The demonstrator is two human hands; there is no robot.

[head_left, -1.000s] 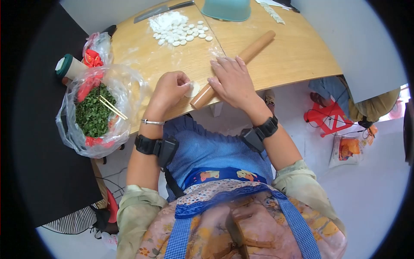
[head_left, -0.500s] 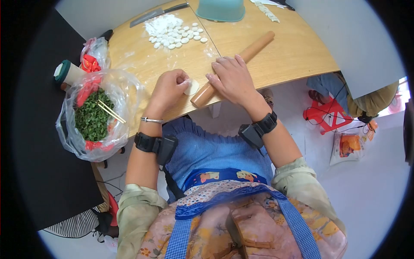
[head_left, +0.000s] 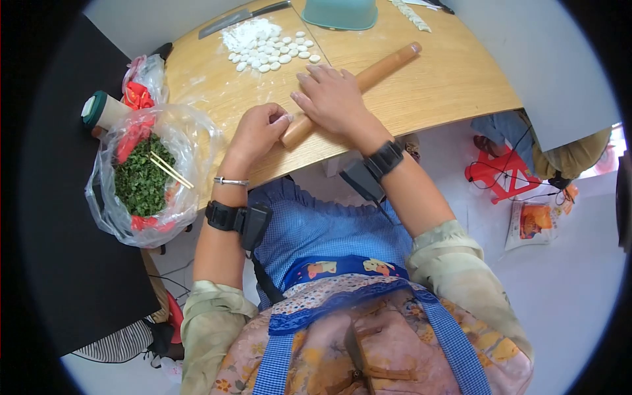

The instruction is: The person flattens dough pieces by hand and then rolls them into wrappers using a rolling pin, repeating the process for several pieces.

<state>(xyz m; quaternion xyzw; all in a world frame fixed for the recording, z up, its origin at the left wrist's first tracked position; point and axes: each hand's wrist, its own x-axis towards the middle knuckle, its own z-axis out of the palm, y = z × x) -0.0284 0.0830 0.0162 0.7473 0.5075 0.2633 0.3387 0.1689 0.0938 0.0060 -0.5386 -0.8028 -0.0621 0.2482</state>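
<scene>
My left hand (head_left: 262, 131) is closed in a pinch at the near end of the wooden rolling pin (head_left: 385, 68). Between its thumb and fingers is the edge of a thin round dough wrapper, now mostly hidden by the hand and the pin. Across the pin lies the palm of my right hand (head_left: 332, 99), pressing down with its fingers stretched out past it. Beyond both hands, several small flattened dough pieces (head_left: 285, 58) lie on the wooden table (head_left: 428, 85), beside a heap of white flour (head_left: 247, 33).
A cleaver (head_left: 227, 22) lies at the far edge, near an upturned-looking teal bowl (head_left: 341, 13). On the left stand a plastic bag of chopped greens (head_left: 139, 178) with chopsticks (head_left: 170, 169) and a green-lidded container (head_left: 105, 110). A red stool (head_left: 501, 176) is on the floor at right.
My right hand has moved left and away from me, carrying the rolling pin over the dough wrapper. My left hand keeps its pinch in nearly the same place.
</scene>
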